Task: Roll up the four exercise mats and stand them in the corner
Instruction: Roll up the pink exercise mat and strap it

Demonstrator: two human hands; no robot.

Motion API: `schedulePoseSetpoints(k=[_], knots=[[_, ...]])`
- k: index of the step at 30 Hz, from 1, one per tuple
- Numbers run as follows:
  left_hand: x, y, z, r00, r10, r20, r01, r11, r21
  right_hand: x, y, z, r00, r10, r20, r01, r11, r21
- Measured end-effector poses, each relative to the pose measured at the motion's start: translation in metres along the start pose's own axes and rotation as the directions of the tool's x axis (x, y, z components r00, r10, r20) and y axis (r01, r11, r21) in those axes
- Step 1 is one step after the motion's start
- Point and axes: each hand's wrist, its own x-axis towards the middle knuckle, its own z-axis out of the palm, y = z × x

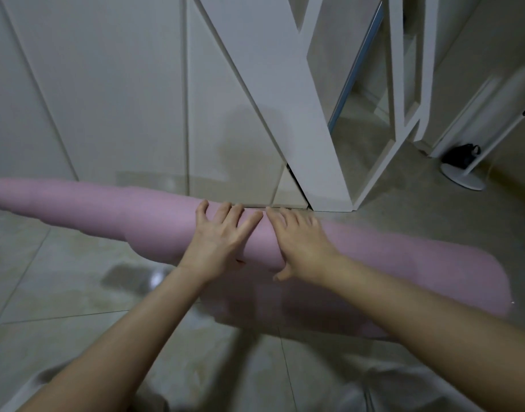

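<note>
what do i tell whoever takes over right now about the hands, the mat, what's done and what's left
Hands: left hand and right hand press flat on the pink mat, fingers spread, side by side.
Mat: on the tiled floor, mostly rolled; its left end has telescoped out, and a flat stretch remains at the right.
Left to do: finish rolling, stand it in the corner. The other three mats are not in view.

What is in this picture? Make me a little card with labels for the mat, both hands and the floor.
mat: pink mat, mostly rolled, roll uneven
left hand: fingers spread, pressing on the roll
right hand: fingers spread, pressing on the roll beside it
floor: pale tiles, the mat lies on it
nearby: white frame, black thing on a round base
</note>
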Motion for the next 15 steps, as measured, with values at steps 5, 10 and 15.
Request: schedulePoseSetpoints(k=[5, 10, 15], knots=[[0.003, 0.002, -0.008, 0.997, 0.069, -0.030, -0.067, 0.996, 0.063, -0.003, -0.004, 0.018, 0.992, 0.083, -0.099, -0.070, 0.989, 0.130], [0.003, 0.002, -0.012, 0.974, -0.059, -0.218, 0.070, 0.997, 0.043, 0.011, 0.006, 0.004, 0.964, 0.192, -0.185, -0.123, 0.936, 0.330], [0.003, 0.001, -0.010, 0.851, -0.382, -0.361, 0.257, 0.901, -0.349, 0.024, 0.005, -0.006, 0.927, 0.295, -0.229, -0.154, 0.861, 0.485]])
